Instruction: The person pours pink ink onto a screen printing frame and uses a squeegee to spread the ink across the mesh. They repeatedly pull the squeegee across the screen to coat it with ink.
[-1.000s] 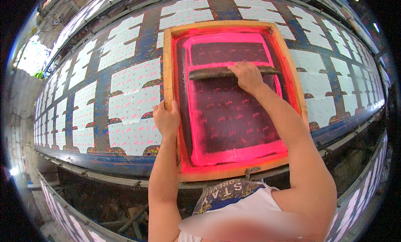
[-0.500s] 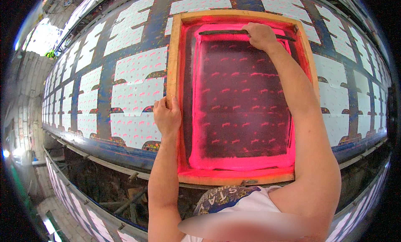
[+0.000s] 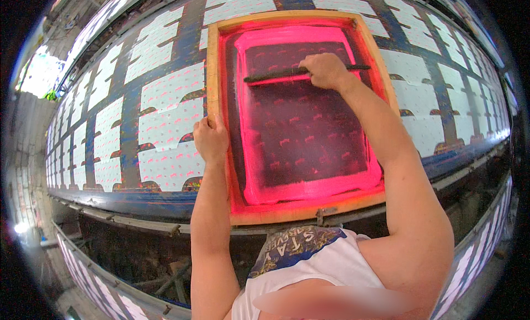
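Observation:
In front of me a wooden-framed printing screen [image 3: 307, 212] lies on the long table. Bright pink ink [image 3: 309, 188] lines its inner edges, thickest along the near and far ends, and small pink marks show across the dark mesh [image 3: 303, 138]. My right hand [image 3: 326, 71] is closed round a long dark squeegee [image 3: 276, 76], which lies crosswise on the mesh in the far half. My left hand [image 3: 211, 136] grips the left rail of the frame with its fingers closed over the wood.
White printed sheets [image 3: 171, 121] with small pink patterns lie in rows on the blue-stained table [image 3: 154, 201], left, right and beyond the screen. A metal rail [image 3: 149, 226] runs along its near edge. Another row of sheets [image 3: 94, 270] shows at lower left.
My right hand has drawn the squeegee from the far end of the screen toward me. My left hand stays on the frame. The view has shifted and tilted slightly.

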A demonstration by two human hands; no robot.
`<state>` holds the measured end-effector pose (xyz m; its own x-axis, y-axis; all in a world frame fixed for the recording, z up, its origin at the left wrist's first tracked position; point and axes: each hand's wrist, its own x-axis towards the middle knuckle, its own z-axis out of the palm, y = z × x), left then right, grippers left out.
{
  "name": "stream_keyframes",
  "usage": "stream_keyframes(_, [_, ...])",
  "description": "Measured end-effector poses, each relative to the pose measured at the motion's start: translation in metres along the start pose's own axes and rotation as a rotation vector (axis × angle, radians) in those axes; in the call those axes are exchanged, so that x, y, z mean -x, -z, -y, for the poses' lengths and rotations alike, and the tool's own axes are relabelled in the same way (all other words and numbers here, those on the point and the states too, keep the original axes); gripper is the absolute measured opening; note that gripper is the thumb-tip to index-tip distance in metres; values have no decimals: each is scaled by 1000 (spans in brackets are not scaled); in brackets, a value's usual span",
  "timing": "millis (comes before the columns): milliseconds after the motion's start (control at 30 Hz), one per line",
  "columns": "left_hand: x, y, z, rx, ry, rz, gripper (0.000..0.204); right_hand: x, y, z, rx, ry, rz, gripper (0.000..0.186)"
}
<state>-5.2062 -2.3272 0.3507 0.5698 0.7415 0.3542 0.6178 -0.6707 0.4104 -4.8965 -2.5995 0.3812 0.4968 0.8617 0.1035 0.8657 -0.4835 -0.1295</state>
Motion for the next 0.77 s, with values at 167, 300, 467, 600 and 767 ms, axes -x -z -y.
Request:
stream_keyframes(167, [-1,3,-1,-15,-22,15,48,87,2,60,-48,-28,-5,36])
stream_keyframes(300, [1,3,2,9,-51,-3,47,152,-1,108,-84,-50,4,35])
stream_keyframes(467, [1,1,6,7,-95,9,48,221,-8,161,-66,-28,-33,33])
stream_keyframes(600, [3,5,5,-26,-119,7,50,260,-9,195,-40,-34,2,34])
stream_keyframes(767, [-3,2,2,-121,-61,62,53,288,-14,208,-60,24,-99,32])
